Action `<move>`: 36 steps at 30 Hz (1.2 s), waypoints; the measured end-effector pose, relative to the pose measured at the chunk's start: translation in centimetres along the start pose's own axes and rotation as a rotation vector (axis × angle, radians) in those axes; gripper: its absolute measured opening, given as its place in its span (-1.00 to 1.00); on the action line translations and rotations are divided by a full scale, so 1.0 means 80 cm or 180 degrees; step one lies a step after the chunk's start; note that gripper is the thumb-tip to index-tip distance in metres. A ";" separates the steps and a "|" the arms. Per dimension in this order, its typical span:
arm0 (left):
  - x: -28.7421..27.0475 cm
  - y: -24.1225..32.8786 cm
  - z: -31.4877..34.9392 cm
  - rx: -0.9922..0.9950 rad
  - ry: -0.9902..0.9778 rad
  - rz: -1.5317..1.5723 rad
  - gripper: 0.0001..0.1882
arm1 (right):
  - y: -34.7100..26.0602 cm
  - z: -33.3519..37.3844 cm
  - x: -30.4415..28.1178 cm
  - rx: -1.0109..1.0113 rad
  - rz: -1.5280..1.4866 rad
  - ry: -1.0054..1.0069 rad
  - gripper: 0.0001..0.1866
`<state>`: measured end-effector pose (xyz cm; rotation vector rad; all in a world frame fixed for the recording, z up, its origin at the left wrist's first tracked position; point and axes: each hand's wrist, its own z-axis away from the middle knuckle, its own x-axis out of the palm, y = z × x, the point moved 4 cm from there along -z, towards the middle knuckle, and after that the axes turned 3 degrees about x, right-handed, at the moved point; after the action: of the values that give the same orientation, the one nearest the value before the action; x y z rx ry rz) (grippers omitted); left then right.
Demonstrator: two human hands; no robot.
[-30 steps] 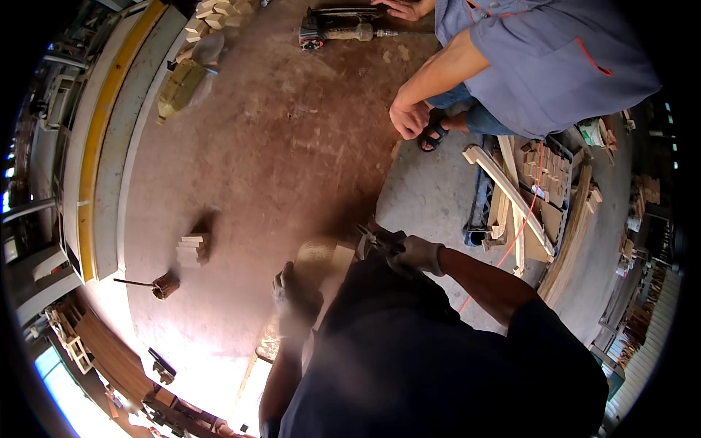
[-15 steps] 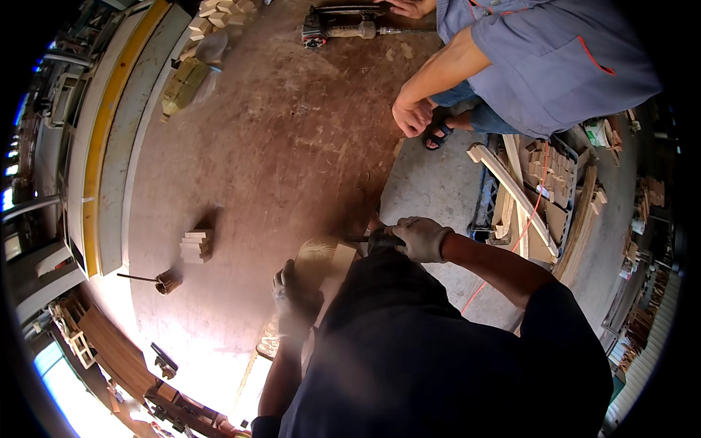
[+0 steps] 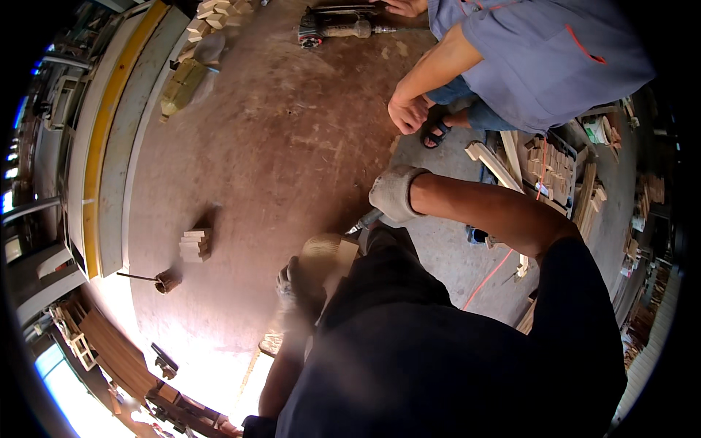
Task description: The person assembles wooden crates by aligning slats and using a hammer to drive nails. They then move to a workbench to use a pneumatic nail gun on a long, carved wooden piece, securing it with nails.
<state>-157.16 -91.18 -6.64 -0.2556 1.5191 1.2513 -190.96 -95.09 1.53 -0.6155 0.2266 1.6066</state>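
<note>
Fingers (image 3: 285, 271) of the gloved left hand (image 3: 289, 287) are laid along the left side of a pale wooden piece (image 3: 330, 254); how far they are closed cannot be told, as shadow and blur lie over them. By the gloved right hand (image 3: 395, 193) a grey hand tool (image 3: 365, 220) is gripped, fingers curled round its body, and its metal tip is pointed toward the far end of the wooden piece. That piece is set at the near edge of the brown worktop (image 3: 277, 160), partly covered by dark clothing.

Near the left edge, a small stack of blocks (image 3: 195, 246) is placed, with a brown container (image 3: 168, 281) holding a thin stick just beside it. Toward the far left corner, a yellowish bottle (image 3: 182, 89) is seen near a heap of blocks (image 3: 217, 14). By the far edge a power tool (image 3: 339, 29) is laid. Beyond the right edge, a co-worker's bent arm (image 3: 438, 69) is shown, and wood strips (image 3: 555, 168) are piled above the floor.
</note>
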 end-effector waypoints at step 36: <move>-0.022 0.010 -0.002 -0.0069 0.0042 0.0108 0.02 | 0.007 0.014 0.064 0.0312 -0.2702 -0.0986 -0.65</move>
<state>-157.13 -91.74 -4.75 -0.2537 1.5275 1.2957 -191.86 -90.22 -0.27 -0.3058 -0.1755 0.8390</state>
